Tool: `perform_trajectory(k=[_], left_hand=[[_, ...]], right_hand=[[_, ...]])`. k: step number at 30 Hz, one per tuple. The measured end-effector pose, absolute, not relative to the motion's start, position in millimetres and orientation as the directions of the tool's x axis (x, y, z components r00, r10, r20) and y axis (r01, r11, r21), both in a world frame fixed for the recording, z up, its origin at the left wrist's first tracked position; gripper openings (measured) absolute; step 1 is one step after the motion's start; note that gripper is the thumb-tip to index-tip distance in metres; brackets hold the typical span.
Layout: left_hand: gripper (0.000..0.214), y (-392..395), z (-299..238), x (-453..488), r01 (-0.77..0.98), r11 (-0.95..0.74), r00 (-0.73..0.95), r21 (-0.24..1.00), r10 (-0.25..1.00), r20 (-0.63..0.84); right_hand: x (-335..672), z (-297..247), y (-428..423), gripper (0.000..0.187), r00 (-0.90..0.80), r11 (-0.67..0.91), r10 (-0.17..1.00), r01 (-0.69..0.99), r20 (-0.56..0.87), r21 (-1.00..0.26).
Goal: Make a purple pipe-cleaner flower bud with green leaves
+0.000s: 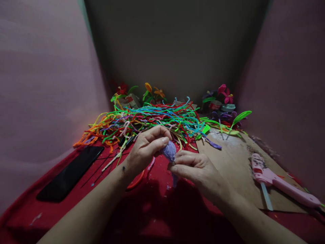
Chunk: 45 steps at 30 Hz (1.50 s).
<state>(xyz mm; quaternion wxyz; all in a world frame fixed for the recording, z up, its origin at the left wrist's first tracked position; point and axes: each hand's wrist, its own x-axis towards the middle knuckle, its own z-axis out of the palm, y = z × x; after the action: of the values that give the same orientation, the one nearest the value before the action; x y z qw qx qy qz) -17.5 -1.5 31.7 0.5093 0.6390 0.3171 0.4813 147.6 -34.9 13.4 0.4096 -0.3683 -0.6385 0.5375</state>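
My left hand [146, 149] and my right hand [196, 167] meet over the red cloth [63, 210], both pinched on a small purple pipe-cleaner piece [169, 150]. The left fingers curl over its top. The right fingers grip its lower end, where a purple stem hangs down. Just behind the hands lies a big heap of coloured pipe cleaners [157, 120].
A black phone [69, 173] lies on the cloth at the left. A pink glue gun [279, 181] rests on a cardboard sheet [233, 162] at the right. Finished pipe-cleaner flowers [224, 95] stand at the back against the wall. Orange-handled scissors [135, 181] lie under my left wrist.
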Motion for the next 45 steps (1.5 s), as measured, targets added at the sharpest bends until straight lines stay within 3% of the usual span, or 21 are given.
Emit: perform_trajectory(k=[10,18,36,40,45], left_hand=[[0.013,3.0,31.5,-19.6,-0.064,-0.187,0.384,0.98,0.902,0.198],[0.017,1.9,33.8,-18.1,-0.03,-0.157,0.367,0.987,0.917,0.157],[0.017,5.3,28.4,-15.9,-0.073,-0.064,0.324,0.995,0.942,0.084],[0.024,11.2,25.9,-15.9,-0.178,-0.11,0.225,0.978,0.963,0.149],[0.015,17.5,20.7,-16.3,-0.17,-0.008,0.102,0.985,0.994,0.026]], right_hand=[[149.8,11.4,-34.6,0.016,-0.424,0.134,0.899,0.022,0.112,-0.991],[149.8,4.1,-27.2,0.016,-0.472,-0.04,0.881,-0.124,0.023,-0.992],[144.7,-11.1,-21.5,0.014,-0.574,-0.256,0.815,-0.232,-0.081,-0.938],[142.2,-13.3,-19.8,0.014,-0.538,-0.269,0.84,-0.293,-0.074,-0.918],[142.7,-14.7,-12.8,0.017,-0.334,-0.214,0.939,-0.381,-0.082,-0.9]])
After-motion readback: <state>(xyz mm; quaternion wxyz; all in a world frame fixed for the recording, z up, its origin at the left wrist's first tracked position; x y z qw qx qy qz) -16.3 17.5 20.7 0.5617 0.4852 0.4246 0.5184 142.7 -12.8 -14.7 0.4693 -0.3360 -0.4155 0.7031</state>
